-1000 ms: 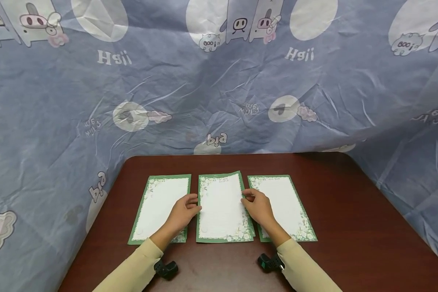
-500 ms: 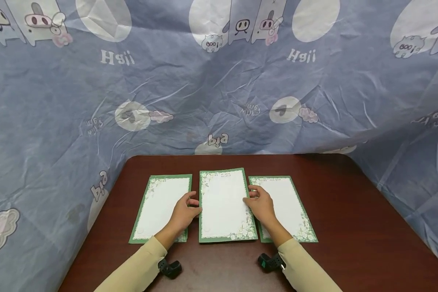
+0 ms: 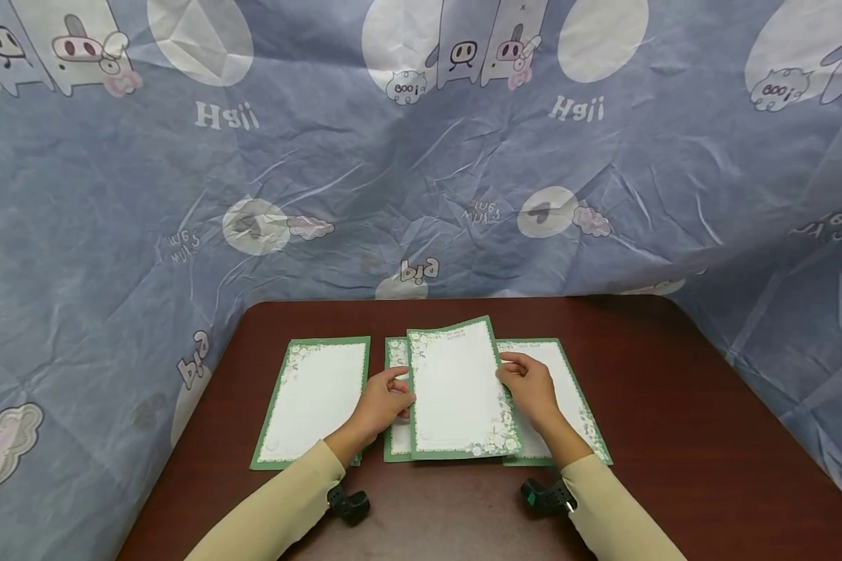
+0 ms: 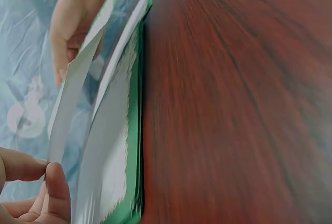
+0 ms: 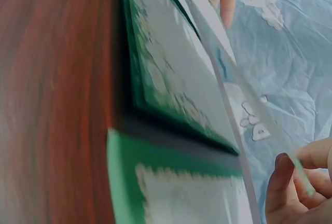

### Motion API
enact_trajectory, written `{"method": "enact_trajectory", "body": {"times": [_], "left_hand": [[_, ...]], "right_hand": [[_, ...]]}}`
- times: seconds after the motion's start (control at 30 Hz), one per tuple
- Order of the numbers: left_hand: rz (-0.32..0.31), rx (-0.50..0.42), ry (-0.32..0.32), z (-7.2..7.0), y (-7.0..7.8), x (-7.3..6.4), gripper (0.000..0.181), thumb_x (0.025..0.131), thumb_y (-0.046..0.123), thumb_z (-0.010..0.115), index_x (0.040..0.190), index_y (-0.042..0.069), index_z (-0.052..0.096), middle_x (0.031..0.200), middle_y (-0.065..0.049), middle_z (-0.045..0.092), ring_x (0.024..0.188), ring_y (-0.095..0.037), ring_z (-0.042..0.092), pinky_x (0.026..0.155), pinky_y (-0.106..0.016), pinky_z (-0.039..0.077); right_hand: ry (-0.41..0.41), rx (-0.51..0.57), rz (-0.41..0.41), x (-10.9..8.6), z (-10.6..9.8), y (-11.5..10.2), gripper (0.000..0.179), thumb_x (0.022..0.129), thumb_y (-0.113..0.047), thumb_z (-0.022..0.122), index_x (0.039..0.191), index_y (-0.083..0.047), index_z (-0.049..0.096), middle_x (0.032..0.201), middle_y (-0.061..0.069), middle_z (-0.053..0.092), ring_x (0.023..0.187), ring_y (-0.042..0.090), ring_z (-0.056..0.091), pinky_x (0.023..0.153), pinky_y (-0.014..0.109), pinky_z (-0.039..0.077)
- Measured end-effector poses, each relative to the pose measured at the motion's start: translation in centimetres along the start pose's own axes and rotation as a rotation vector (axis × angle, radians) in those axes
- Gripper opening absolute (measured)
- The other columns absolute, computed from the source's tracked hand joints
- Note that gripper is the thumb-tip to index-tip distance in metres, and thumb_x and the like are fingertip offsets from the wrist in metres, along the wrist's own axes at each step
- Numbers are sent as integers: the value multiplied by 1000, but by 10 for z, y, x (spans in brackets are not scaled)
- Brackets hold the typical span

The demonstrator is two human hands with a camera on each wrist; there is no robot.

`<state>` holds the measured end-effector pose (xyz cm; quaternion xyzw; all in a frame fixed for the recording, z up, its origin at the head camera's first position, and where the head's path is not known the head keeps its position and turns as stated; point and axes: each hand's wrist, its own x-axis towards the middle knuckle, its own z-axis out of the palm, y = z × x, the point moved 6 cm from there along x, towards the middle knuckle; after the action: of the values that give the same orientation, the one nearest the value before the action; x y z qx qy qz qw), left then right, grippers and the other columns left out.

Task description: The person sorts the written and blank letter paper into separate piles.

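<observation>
A sheet of letter paper (image 3: 456, 389) with a green, flower-printed border hangs above the table, its top slightly bent. My left hand (image 3: 380, 401) pinches its left edge between thumb and fingers; my right hand (image 3: 533, 387) pinches the right edge. Behind and below it, the middle stack of matching paper (image 3: 397, 446) is partly covered. In the left wrist view the raised sheet (image 4: 67, 112) stands clear of the stack (image 4: 136, 151), whose layered edges show. The right wrist view has the right hand (image 5: 303, 185) on the thin sheet edge, above two stacks.
A left stack of the same paper (image 3: 312, 401) and a right stack (image 3: 577, 417) lie on the dark red-brown table (image 3: 681, 436). The raised sheet overlaps part of the right stack. A blue patterned cloth (image 3: 365, 179) hangs behind the table.
Both hands have lifted the top sheet off the middle stack and carried it to the right. The middle stack's left part now shows beneath it.
</observation>
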<state>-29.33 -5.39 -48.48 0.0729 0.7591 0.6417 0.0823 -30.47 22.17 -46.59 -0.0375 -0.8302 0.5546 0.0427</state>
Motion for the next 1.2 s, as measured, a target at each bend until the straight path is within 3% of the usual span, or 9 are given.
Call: {"method": "enact_trajectory", "body": {"times": [0.43, 0.8, 1.03, 1.2], "left_hand": [[13, 9, -49, 51, 16, 28, 58, 92, -1, 68, 147, -3, 48, 98, -10, 63, 65, -17, 63, 63, -35, 57], [4, 36, -142, 101, 20, 47, 59, 92, -2, 70, 147, -4, 48, 91, -6, 62, 62, -19, 62, 62, -35, 57], [-40, 90, -174, 116, 17, 54, 58, 92, 1, 73, 145, -4, 50, 88, -2, 66, 61, -16, 63, 63, -30, 56], [-58, 135, -221, 119, 16, 54, 58, 93, 4, 73, 145, -5, 49, 81, -5, 69, 62, -18, 63, 66, -30, 54]], "right_hand": [[73, -166, -25, 8, -50, 9, 36, 101, -15, 61, 135, -2, 64, 113, 17, 66, 98, 28, 61, 73, 30, 48], [101, -282, -8, 7, -88, 40, 36, 103, -16, 58, 134, 0, 63, 112, 18, 66, 97, 30, 62, 74, 34, 49], [84, -346, 13, 10, -105, 54, 37, 102, -15, 58, 132, 5, 62, 112, 21, 66, 97, 35, 62, 73, 36, 50], [61, -394, 40, 11, -110, 58, 37, 102, -14, 57, 131, 9, 61, 114, 25, 65, 99, 38, 62, 76, 44, 52]]}}
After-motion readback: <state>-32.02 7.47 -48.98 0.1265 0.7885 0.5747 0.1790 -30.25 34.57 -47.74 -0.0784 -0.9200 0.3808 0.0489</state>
